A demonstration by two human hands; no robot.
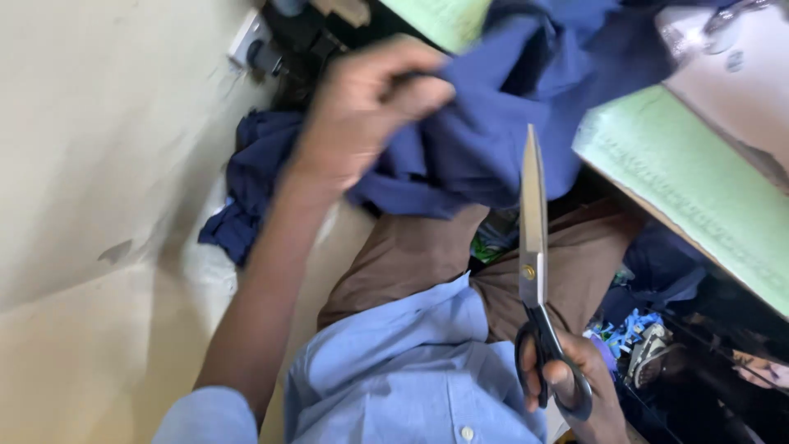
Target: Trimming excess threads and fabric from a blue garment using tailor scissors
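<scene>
A white wall socket point(249, 34) sits on the cream wall point(90, 123); a green-topped bench point(699, 189) stands right, dark blue cloth heaped point(246, 185) by the wall.

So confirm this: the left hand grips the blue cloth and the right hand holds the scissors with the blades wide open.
Not quite. In the head view the scissors in the right hand have their blades closed together, pointing up. The left hand does grip the blue cloth.

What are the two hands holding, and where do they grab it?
The right hand holds scissors by the black handle loops, blades closed and pointing up. The left hand pinches a bunched fold of the blue cloth.
</scene>
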